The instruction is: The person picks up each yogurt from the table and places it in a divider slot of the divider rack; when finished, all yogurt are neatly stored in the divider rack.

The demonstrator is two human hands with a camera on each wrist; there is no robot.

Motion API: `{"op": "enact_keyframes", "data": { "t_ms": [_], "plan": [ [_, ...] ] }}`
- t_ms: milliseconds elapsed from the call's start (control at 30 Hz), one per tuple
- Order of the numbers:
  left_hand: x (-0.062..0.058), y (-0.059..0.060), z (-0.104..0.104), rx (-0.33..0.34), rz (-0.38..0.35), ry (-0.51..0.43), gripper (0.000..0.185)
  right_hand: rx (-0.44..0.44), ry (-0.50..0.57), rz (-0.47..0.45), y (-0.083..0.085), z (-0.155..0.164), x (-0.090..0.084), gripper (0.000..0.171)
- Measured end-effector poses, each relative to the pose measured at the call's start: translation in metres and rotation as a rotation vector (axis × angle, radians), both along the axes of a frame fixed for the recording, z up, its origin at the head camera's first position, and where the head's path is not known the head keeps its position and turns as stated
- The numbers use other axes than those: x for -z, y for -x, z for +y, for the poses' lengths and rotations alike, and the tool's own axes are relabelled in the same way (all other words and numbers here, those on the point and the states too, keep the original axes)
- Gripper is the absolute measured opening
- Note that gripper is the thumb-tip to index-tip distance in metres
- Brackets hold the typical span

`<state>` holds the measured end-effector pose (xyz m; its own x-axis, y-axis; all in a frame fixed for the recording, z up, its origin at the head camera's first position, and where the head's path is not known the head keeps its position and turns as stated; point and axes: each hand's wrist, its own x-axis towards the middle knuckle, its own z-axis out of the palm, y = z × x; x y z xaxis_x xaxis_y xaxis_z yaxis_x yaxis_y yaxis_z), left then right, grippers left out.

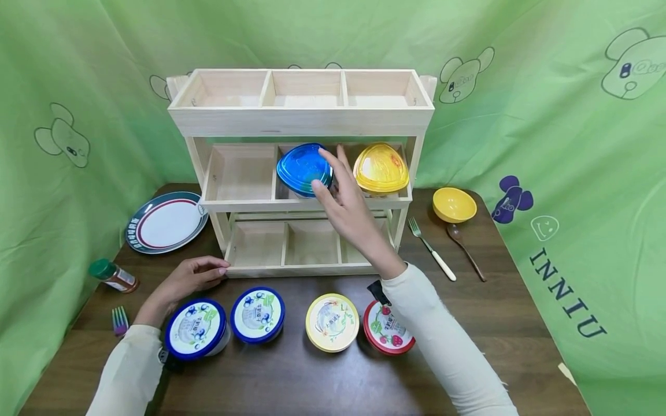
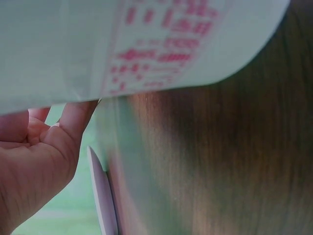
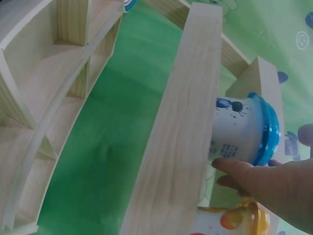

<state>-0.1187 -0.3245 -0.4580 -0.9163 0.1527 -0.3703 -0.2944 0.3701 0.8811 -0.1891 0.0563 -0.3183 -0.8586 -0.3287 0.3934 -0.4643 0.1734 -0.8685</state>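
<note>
A wooden three-tier shelf (image 1: 302, 122) stands at the back of the table. In its middle tier, a blue-lidded tub (image 1: 302, 167) sits in the centre compartment and a yellow-lidded tub (image 1: 381, 167) in the right one. My right hand (image 1: 350, 211) is at the right side of the blue-lidded tub, fingers spread and fairly straight; in the right wrist view a fingertip (image 3: 225, 164) appears to touch the tub's wall. My left hand (image 1: 189, 280) rests its fingers against the bottom tier's left front corner. In the left wrist view, a white tub (image 2: 146, 49) hides part of that hand.
Before the shelf stand two blue-rimmed tubs (image 1: 196, 328), a cream-lidded tub (image 1: 332, 322) and a red-lidded tub (image 1: 382, 332), partly behind my sleeve. A plate (image 1: 166, 222), spice bottle (image 1: 114, 276) and colourful fork (image 1: 119, 320) lie left; a yellow bowl (image 1: 454, 205), fork (image 1: 432, 249) and spoon (image 1: 465, 252) right.
</note>
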Motion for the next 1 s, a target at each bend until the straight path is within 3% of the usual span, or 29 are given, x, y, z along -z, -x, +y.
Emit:
{"op": "enact_keyframes", "data": {
  "t_ms": [300, 467, 633, 1000],
  "plan": [
    [0.000, 0.001, 0.002, -0.002, 0.000, -0.012, 0.043, -0.027, -0.013, -0.019, -0.028, 0.025, -0.019, 0.061],
    [-0.001, 0.000, 0.001, -0.001, -0.005, -0.001, 0.042, -0.048, 0.067, 0.004, -0.043, 0.051, -0.027, 0.059],
    [-0.001, 0.000, 0.001, 0.002, -0.001, 0.004, 0.042, -0.021, 0.166, 0.037, -0.049, 0.079, -0.024, 0.055],
    [-0.001, 0.000, 0.000, -0.005, -0.010, -0.003, 0.043, 0.140, 0.144, 0.025, -0.072, 0.136, -0.004, 0.050]
  ]
}}
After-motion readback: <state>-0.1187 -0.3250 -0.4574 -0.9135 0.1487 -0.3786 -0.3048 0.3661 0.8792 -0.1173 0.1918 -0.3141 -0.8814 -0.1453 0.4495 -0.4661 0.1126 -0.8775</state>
